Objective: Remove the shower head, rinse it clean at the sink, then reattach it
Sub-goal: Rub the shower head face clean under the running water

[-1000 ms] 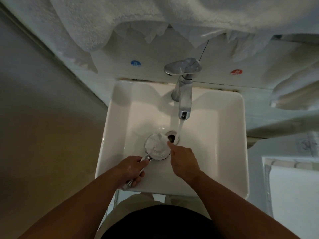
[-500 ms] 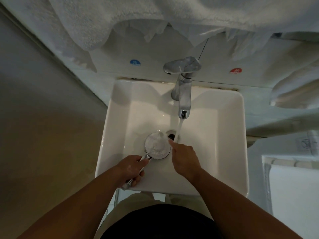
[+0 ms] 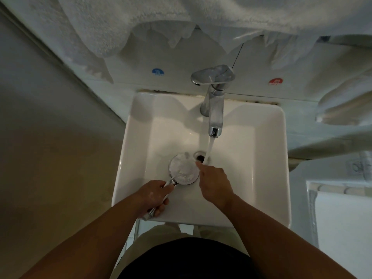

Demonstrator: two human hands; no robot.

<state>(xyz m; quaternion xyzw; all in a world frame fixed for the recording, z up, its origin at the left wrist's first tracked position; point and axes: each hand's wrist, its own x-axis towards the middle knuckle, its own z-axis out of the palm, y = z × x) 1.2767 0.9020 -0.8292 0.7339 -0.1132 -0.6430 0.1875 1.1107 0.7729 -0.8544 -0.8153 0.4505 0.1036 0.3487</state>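
Note:
The chrome shower head (image 3: 183, 169) lies face up over the white sink (image 3: 136, 150), its round face covered in white foam. My left hand (image 3: 154, 195) grips its handle near the sink's front edge. My right hand (image 3: 213, 179) sits at the head's right rim, its index finger stretched toward the drain (image 3: 200, 157) and the other fingers curled; it holds nothing that I can see. Water runs from the chrome tap (image 3: 214, 101) and falls just right of the drain, past my fingertip.
White towels (image 3: 141, 21) hang over the back wall above the tap. A blue sticker (image 3: 157, 71) and a red sticker (image 3: 275, 81) mark the wall. A white ledge (image 3: 342, 218) stands at right, a plain wall at left.
My right hand's fingertip slid from the foamy face to the head's right rim near the drain. The left hand keeps its grip on the handle; the water keeps running.

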